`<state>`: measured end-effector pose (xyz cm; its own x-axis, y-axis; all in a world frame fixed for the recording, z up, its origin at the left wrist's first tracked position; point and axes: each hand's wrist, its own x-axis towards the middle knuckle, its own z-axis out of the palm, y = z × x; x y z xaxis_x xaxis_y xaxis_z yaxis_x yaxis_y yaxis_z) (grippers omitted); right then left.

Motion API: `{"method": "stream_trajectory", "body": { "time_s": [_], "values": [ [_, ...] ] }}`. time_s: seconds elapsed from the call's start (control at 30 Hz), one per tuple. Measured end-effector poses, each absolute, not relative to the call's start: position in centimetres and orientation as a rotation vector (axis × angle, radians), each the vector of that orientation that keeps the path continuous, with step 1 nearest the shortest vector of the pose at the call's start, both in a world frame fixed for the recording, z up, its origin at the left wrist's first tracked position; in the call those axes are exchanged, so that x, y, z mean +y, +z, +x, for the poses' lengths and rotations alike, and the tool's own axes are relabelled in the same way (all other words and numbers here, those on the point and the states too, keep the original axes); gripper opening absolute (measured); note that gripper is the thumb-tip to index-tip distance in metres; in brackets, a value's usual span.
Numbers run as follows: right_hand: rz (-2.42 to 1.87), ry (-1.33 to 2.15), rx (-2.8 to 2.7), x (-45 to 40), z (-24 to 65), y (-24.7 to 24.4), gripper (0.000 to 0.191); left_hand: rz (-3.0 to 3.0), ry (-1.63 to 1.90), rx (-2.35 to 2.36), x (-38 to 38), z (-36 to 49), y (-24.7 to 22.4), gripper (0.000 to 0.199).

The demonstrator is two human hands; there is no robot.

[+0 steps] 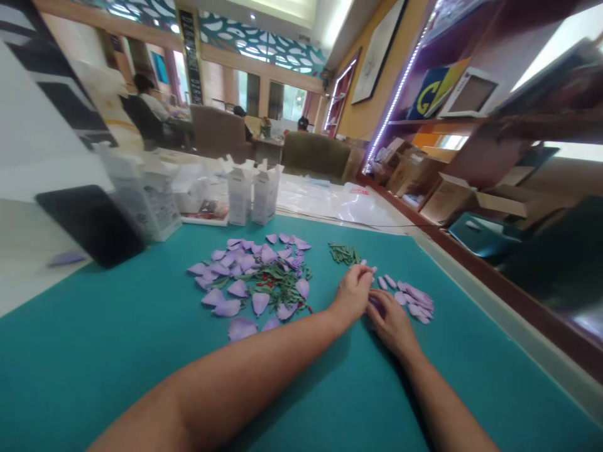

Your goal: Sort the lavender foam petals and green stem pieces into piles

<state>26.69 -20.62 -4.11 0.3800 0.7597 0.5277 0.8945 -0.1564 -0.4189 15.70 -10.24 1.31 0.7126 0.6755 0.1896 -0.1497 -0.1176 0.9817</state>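
A small lilac piece [366, 269] is pinched between the fingertips of the left hand [351, 292], which is closed, just above the teal mat [141, 351] at centre right of the frame. The right hand [391, 323] lies just below it, curled, with a bit of lilac showing at its fingers [374, 306]; whether that bit is gripped cannot be told. Just right of the hands, a row of narrow lilac strips [385, 282] and a heap of lilac petals [414, 301] are laid on the mat. A bundle of green stems [343, 253] is placed above the hands.

Left of centre, a larger spread of lilac petals [240, 276] is laid out around green leaves [282, 279] with small red berries. Beyond the mat's far edge stand white cartons [240, 194], with a crumpled plastic sheet [330, 204] to their right. A black tablet [89, 225] lies at the left, and a stray petal [66, 258] is seen beside it. Shelves [424, 122] holding boxes run down the right side. Seated people [148, 103] and armchairs [217, 132] are seen in the background at upper left.
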Motion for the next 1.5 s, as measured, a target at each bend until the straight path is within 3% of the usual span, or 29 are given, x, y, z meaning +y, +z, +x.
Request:
{"method": "stream_trajectory", "body": {
  "time_s": [0.2,0.33,0.53,0.8,1.13,1.37,1.5],
  "values": [
    [-1.948,-0.490,-1.364,-20.9,27.4,-3.9,0.036,1.535,0.726,0.295,-6.7,7.7,4.5,0.015],
    [-1.923,-0.554,-1.322,-20.3,27.2,-2.4,0.034,1.289,0.758,0.450,-1.6,2.0,5.2,0.015],
    [-1.842,-0.466,-1.337,-15.6,24.5,1.9,0.025,1.025,0.956,0.631,4.6,-3.8,3.9,0.017],
    [-1.611,-0.291,-1.404,-5.7,18.6,5.8,0.020,0.834,1.003,0.722,5.3,-5.3,2.7,0.013],
    [-1.591,-0.049,-1.485,1.7,15.9,4.4,0.023,0.751,0.948,0.741,5.1,-6.4,4.2,0.003],
    [-1.616,-0.060,-1.685,2.3,15.4,1.1,0.026,0.767,0.827,0.765,4.5,-6.8,3.3,0.015],
    [-1.566,-0.101,-1.933,2.2,14.2,0.3,0.030,1.017,0.585,0.678,3.2,-6.9,3.0,0.018]
  ]
}}
